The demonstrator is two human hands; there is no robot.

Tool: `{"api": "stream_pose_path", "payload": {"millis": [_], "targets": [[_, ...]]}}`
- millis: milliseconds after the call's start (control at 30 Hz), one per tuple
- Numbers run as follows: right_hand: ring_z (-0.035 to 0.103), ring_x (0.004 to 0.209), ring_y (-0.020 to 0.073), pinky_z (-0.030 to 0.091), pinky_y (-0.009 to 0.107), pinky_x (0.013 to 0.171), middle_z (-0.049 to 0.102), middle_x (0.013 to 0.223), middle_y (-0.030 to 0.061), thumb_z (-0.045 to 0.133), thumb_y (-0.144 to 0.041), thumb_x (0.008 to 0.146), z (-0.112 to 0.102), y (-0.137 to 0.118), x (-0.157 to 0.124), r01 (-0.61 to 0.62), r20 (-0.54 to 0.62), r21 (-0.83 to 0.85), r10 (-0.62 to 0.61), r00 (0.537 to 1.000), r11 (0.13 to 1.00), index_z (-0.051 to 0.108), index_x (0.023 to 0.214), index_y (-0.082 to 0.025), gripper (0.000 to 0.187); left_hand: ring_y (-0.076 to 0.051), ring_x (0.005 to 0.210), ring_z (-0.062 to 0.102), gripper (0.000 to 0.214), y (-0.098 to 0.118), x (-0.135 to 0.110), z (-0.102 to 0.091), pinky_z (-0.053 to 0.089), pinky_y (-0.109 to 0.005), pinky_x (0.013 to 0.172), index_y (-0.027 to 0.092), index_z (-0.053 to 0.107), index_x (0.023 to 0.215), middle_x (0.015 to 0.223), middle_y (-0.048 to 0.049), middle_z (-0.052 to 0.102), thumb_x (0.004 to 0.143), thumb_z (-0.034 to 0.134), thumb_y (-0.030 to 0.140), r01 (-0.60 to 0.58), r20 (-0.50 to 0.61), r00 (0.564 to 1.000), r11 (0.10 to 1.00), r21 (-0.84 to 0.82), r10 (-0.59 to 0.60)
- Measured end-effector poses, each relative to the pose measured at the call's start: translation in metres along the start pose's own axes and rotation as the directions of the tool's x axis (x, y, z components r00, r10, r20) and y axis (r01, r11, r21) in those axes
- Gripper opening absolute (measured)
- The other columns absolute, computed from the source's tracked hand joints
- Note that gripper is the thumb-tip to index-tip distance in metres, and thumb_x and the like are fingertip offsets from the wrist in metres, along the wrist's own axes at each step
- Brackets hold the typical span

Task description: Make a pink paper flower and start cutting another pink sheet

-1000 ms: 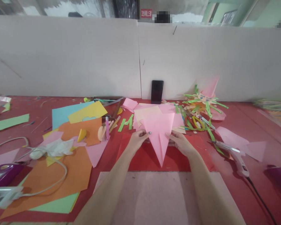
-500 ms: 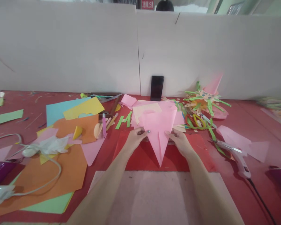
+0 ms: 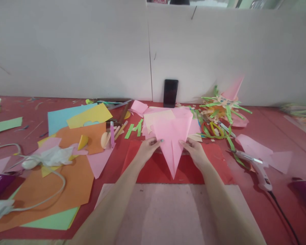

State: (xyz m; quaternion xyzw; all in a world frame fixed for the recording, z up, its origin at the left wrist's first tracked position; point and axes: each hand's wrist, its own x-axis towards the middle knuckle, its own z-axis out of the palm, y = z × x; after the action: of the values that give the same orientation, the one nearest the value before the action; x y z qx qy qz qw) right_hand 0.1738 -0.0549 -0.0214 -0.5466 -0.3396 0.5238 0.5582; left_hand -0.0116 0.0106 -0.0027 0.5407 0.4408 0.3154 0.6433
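A pink paper cone (image 3: 172,143) is held between my two hands, its point toward me and its wide end away. My left hand (image 3: 151,148) pinches the left edge, thumb on top and the other fingers partly hidden beneath. On the right edge, my right hand (image 3: 193,149) grips in the same way. A seam or fold runs down the cone toward its tip. Below it lies a red sheet (image 3: 155,173), and nearer to me a pale pinkish board (image 3: 173,211).
A black phone (image 3: 170,93) leans on the white partition (image 3: 91,51). At right lie a glue gun (image 3: 257,168) with its cord and a decorated pink cone (image 3: 232,93) with green strips. Orange paper (image 3: 66,183), a white cable (image 3: 63,180) and several scraps cover the left side.
The view has tilted slightly, so the scene sits a little higher in the picture. Both hands keep their hold on the pink cone, which has barely moved.
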Motion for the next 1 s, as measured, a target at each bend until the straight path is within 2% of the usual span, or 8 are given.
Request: {"api": "stream_pose_path", "payload": {"millis": [200,433,767,1000], "targets": [[0.061,0.065,0.0182,0.052,0.033,0.061,0.065,0.071,0.0012,0.066,-0.046,0.066,-0.004,-0.003,-0.002,-0.008,0.055,0.015,0.007,0.998,1.0,0.059,0.081,-0.019,0.032,-0.014,0.059,0.06,0.028,-0.001,0.004,-0.006,0.053,-0.03,0.063,0.015,0.056,0.066,0.061,0.0006,0.06,0.066,0.066,0.042,-0.026,0.018,0.999,1.0,0.016,0.026],[0.061,0.064,0.0177,0.052,0.033,0.061,0.067,0.073,0.0013,0.066,-0.044,0.067,-0.004,-0.004,-0.002,-0.016,0.069,0.045,0.013,0.998,0.999,0.06,0.082,-0.019,0.03,-0.016,0.062,0.062,0.027,0.0,0.002,-0.006,0.054,-0.031,0.064,0.015,0.058,0.079,0.067,-0.0012,0.062,0.068,0.065,0.039,-0.044,0.061,0.997,0.999,0.009,0.044],[0.062,0.076,0.0197,0.054,0.031,0.06,0.066,0.096,0.0048,0.065,-0.043,0.067,-0.005,-0.011,-0.006,-0.008,0.106,0.023,0.005,0.994,1.0,0.061,0.098,-0.021,0.038,-0.015,0.059,0.062,0.028,0.0,0.003,-0.007,0.054,-0.03,0.06,0.016,0.055,0.074,0.061,0.0009,0.058,0.065,0.067,0.039,-0.057,0.037,0.998,0.998,0.013,0.057],[0.062,0.073,0.0196,0.053,0.033,0.06,0.066,0.084,0.0028,0.066,-0.047,0.065,-0.012,-0.009,-0.002,0.003,0.066,0.024,-0.004,0.998,1.0,0.063,0.089,-0.022,0.035,-0.016,0.061,0.062,0.027,0.002,0.002,-0.005,0.054,-0.031,0.061,0.016,0.056,0.075,0.062,0.0006,0.059,0.066,0.066,0.039,-0.055,0.075,0.996,0.998,0.031,0.052]]}}
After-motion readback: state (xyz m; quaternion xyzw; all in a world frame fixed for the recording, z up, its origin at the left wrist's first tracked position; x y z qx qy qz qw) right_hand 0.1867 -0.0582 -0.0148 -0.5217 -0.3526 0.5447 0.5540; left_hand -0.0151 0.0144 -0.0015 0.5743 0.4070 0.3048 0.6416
